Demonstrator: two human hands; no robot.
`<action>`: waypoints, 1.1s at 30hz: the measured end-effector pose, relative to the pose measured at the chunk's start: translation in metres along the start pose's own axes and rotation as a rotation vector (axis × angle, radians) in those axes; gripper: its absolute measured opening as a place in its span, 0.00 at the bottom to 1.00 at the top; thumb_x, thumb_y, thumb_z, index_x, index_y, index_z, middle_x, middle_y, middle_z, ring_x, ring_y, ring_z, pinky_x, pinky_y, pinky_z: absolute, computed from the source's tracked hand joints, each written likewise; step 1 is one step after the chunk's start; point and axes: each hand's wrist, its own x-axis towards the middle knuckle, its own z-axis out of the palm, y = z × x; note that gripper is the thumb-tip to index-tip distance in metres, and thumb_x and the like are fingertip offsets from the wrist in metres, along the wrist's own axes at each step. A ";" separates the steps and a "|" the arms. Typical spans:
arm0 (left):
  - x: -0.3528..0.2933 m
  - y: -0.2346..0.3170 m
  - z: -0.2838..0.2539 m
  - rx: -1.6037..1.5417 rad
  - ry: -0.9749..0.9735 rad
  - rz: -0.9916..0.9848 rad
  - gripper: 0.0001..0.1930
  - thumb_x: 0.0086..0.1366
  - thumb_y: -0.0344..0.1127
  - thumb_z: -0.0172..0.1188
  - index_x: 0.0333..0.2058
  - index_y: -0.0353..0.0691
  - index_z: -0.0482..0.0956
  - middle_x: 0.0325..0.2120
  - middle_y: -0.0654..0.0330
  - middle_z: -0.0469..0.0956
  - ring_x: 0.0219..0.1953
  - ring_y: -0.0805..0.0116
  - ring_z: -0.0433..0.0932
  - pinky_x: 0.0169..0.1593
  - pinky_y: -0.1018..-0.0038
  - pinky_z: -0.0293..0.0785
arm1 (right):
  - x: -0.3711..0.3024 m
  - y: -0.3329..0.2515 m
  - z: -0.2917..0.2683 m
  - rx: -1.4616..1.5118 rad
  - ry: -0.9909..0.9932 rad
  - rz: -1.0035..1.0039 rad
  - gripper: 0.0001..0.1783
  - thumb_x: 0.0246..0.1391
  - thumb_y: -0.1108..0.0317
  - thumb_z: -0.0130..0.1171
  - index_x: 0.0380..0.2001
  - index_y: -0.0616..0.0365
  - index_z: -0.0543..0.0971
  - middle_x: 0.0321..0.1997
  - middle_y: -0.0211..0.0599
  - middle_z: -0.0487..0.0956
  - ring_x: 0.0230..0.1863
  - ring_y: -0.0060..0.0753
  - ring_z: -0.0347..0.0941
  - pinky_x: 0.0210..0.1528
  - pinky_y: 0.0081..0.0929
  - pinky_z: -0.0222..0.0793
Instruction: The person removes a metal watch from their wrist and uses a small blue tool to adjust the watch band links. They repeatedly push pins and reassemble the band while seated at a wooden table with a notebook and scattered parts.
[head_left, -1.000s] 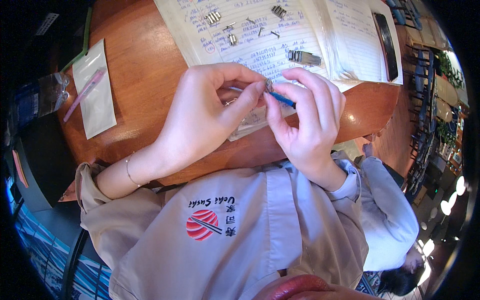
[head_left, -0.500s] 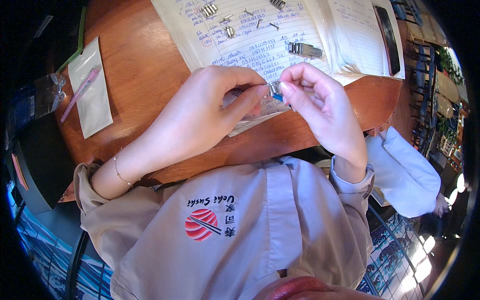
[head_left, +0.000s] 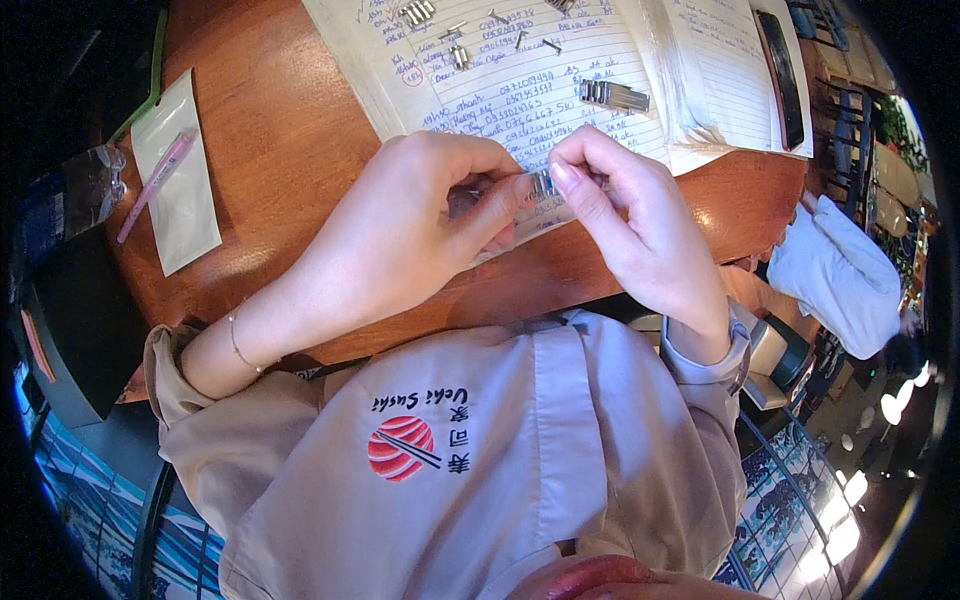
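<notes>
Both hands meet over the near edge of an open notebook (head_left: pixel 500 90). Between their fingertips is a small piece of silver metal watch band (head_left: pixel 541 184). My left hand (head_left: pixel 430 205) pinches its left end with thumb and forefinger. My right hand (head_left: pixel 625 205) grips the other end, its thumb on top and the fingers curled. The fingers hide most of the piece. On the page beyond lie a longer silver band section (head_left: pixel 614 96), a short link piece (head_left: pixel 459 57), another link piece (head_left: pixel 418 12) and several small metal pins (head_left: pixel 521 40).
A dark phone (head_left: pixel 780 80) lies on the notebook's right page. To the left, a pink pen (head_left: pixel 157 185) rests on a white packet (head_left: pixel 190 225), beside clear plastic packaging (head_left: pixel 75 195). The wooden table's (head_left: pixel 570 265) edge curves before me. A person's pale blue garment (head_left: pixel 840 270) shows at right.
My right hand has shifted slightly left, and a blue bit under its thumb is now mostly hidden. The pale blue garment at the right has moved up and farther right.
</notes>
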 end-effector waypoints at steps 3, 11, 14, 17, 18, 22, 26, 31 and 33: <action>0.001 -0.001 0.000 -0.067 -0.036 -0.050 0.10 0.68 0.30 0.51 0.32 0.28 0.75 0.21 0.62 0.76 0.24 0.80 0.72 0.30 0.81 0.72 | 0.000 0.000 0.003 -0.059 0.038 -0.031 0.07 0.63 0.70 0.48 0.32 0.62 0.69 0.22 0.24 0.62 0.24 0.13 0.54 0.25 0.15 0.53; 0.003 -0.009 0.004 -0.142 0.017 -0.002 0.13 0.66 0.33 0.53 0.29 0.25 0.76 0.18 0.56 0.78 0.22 0.73 0.79 0.28 0.77 0.76 | 0.000 -0.007 0.014 -0.223 0.163 -0.041 0.08 0.62 0.70 0.50 0.30 0.62 0.70 0.17 0.26 0.63 0.19 0.14 0.54 0.21 0.19 0.51; 0.002 -0.010 0.006 -0.173 0.040 -0.009 0.13 0.66 0.32 0.53 0.29 0.25 0.76 0.19 0.55 0.78 0.23 0.72 0.79 0.28 0.77 0.77 | 0.001 -0.009 0.017 -0.217 0.178 0.011 0.08 0.62 0.70 0.50 0.30 0.62 0.70 0.17 0.28 0.64 0.19 0.16 0.56 0.21 0.19 0.53; 0.002 -0.010 0.007 -0.214 0.071 -0.032 0.13 0.66 0.31 0.53 0.28 0.24 0.76 0.19 0.55 0.78 0.23 0.72 0.80 0.28 0.77 0.77 | 0.003 -0.010 0.021 -0.287 0.212 -0.001 0.07 0.61 0.70 0.50 0.30 0.62 0.70 0.18 0.33 0.67 0.18 0.21 0.59 0.21 0.22 0.56; 0.003 -0.010 0.007 -0.204 0.078 -0.028 0.13 0.65 0.31 0.54 0.29 0.24 0.76 0.19 0.55 0.78 0.22 0.72 0.80 0.28 0.77 0.77 | 0.004 -0.010 0.022 -0.325 0.228 -0.017 0.07 0.61 0.71 0.50 0.30 0.62 0.70 0.18 0.35 0.67 0.18 0.23 0.61 0.21 0.23 0.57; 0.003 -0.011 0.009 -0.190 0.108 -0.015 0.12 0.65 0.31 0.53 0.29 0.24 0.77 0.19 0.55 0.78 0.22 0.73 0.79 0.27 0.78 0.77 | 0.005 -0.015 0.029 -0.497 0.282 -0.092 0.05 0.59 0.70 0.49 0.30 0.61 0.68 0.22 0.49 0.73 0.26 0.55 0.72 0.28 0.46 0.67; 0.004 -0.013 0.007 -0.321 0.070 -0.051 0.12 0.65 0.31 0.53 0.28 0.24 0.77 0.19 0.56 0.78 0.22 0.73 0.79 0.27 0.78 0.77 | 0.006 -0.007 0.027 -0.453 0.268 -0.148 0.05 0.60 0.71 0.49 0.31 0.61 0.70 0.21 0.40 0.70 0.22 0.35 0.67 0.25 0.31 0.63; 0.003 -0.010 0.011 -0.324 0.076 -0.057 0.13 0.65 0.30 0.52 0.28 0.24 0.77 0.19 0.56 0.78 0.21 0.73 0.79 0.27 0.78 0.77 | 0.006 -0.001 0.017 -0.082 0.155 0.090 0.07 0.62 0.71 0.50 0.30 0.61 0.69 0.22 0.21 0.63 0.25 0.10 0.55 0.24 0.15 0.54; 0.002 -0.010 0.011 -0.331 0.081 -0.072 0.13 0.65 0.30 0.52 0.28 0.24 0.77 0.19 0.55 0.78 0.22 0.73 0.79 0.28 0.78 0.77 | 0.005 -0.002 0.018 -0.096 0.158 0.080 0.07 0.62 0.71 0.50 0.30 0.61 0.69 0.21 0.23 0.63 0.24 0.10 0.55 0.23 0.15 0.54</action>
